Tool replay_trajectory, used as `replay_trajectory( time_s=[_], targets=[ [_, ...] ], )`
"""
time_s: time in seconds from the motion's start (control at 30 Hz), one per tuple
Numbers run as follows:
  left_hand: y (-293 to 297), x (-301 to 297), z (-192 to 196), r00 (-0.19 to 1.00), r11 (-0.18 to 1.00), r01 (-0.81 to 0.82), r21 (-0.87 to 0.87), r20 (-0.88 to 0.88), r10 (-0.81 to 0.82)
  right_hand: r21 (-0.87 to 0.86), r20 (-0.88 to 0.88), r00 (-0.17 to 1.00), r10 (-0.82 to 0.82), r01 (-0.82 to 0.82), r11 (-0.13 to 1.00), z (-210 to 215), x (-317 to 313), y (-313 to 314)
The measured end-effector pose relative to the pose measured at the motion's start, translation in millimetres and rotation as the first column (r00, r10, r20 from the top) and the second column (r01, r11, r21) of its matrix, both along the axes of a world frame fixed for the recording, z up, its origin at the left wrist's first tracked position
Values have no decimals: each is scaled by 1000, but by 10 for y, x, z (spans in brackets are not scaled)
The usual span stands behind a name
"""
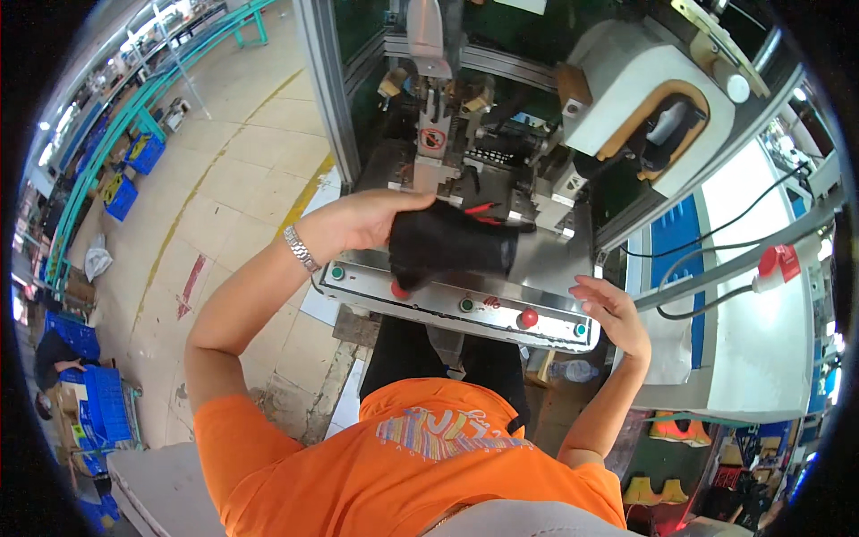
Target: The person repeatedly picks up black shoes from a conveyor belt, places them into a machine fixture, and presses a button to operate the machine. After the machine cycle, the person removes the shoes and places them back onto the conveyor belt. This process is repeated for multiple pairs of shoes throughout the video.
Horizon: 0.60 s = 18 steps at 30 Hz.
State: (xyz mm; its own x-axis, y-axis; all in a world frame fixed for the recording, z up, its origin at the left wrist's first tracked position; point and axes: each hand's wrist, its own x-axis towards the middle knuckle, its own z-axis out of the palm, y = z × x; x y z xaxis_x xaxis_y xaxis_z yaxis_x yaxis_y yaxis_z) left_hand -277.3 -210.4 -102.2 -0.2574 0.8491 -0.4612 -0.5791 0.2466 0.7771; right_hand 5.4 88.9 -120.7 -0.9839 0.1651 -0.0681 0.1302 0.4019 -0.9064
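Observation:
My left hand (374, 222), with a metal watch band at the wrist, grips a soft black piece that looks like a shoe upper (452, 243). It is held over the front of a machine's metal bed (546, 264) and is blurred by motion. Its far side hides part of the bed. Toward the right end of the machine's control panel (429, 302), my right hand (617, 315) hovers with fingers apart and nothing in them. Red-handled pliers or a similar tool (483, 211) lie just behind the black upper.
Behind the bed stand metal clamps (436, 134) and a white machine head (626, 89) with a dark opening. Green and red buttons line the panel; a red ball-shaped one (529, 318) sticks up. At the right are a white worktable (761, 331), cables and orange shoe parts (680, 430).

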Motion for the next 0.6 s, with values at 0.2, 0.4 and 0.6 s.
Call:
replay_trajectory(
  time_s=[0.2, 0.4, 0.6],
  targets=[
    [-26, 545, 348, 913, 923, 357, -146, -156, -377, -149, -332, 912, 240, -302, 942, 228, -1036, -624],
    [-119, 886, 533, 646, 810, 513, -283, -494, -582, -489, -128, 539, 833, -765, 420, -112, -1599, -1074],
    [-283, 900, 587, 716, 888, 416, -197, -531, -454, -270, 211, 206, 956, -927, 260, 640, -1766, -1273]
  ],
)
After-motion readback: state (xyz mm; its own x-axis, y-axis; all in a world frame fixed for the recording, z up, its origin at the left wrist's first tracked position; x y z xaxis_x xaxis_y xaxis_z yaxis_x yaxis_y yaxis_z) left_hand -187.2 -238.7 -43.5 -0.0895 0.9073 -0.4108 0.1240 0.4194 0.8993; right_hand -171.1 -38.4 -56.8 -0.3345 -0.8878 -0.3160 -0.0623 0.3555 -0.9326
